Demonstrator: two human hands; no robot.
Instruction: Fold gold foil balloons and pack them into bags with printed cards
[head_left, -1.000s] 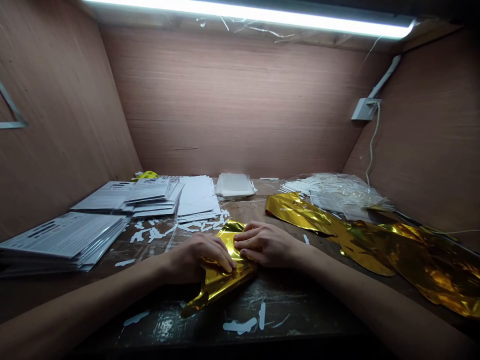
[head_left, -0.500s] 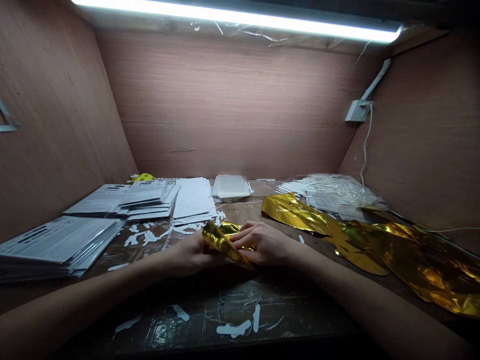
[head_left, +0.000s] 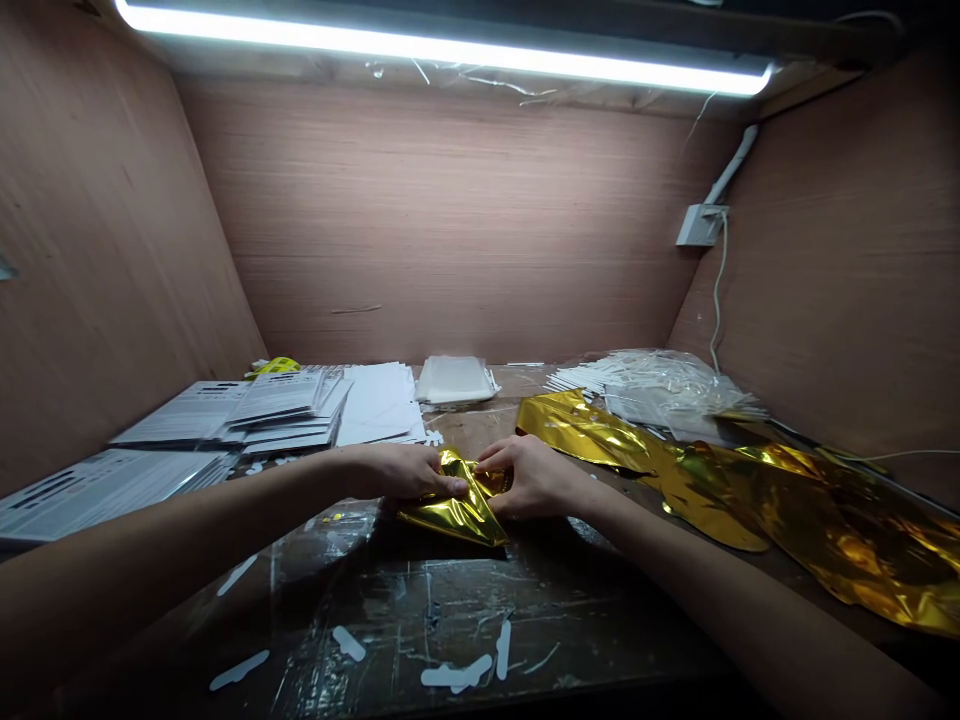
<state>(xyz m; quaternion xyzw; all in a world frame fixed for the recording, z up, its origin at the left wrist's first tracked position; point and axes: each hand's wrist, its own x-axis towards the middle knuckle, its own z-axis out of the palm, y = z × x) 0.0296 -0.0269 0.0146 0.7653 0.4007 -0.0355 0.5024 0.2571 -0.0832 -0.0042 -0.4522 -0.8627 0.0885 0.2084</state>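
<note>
A crumpled piece of gold foil (head_left: 457, 515) lies at the middle of the dark table, folded over on itself. My left hand (head_left: 409, 472) pinches its upper left part, thumb on top of the foil. On the other side my right hand (head_left: 531, 478) has its fingers closed on the foil's right edge, with the fingertips partly tucked behind a fold. Both hands are a short way apart, the foil spanning between them. More gold foil (head_left: 720, 490), large and wrinkled, stretches over the table to the right of my right hand.
Stacks of printed sheets (head_left: 277, 395) and white paper (head_left: 381, 405) stand at the back left. Clear bags (head_left: 454, 380) lie at the back middle, white sticks in plastic (head_left: 660, 385) at the back right. White scraps (head_left: 457, 677) dot the front of the dark table (head_left: 390, 620).
The foil between my hands has gone from a raised, curled strip to a flatter, folded shape on the table. My left hand has turned over it, thumb now on top. The view has shifted slightly.
</note>
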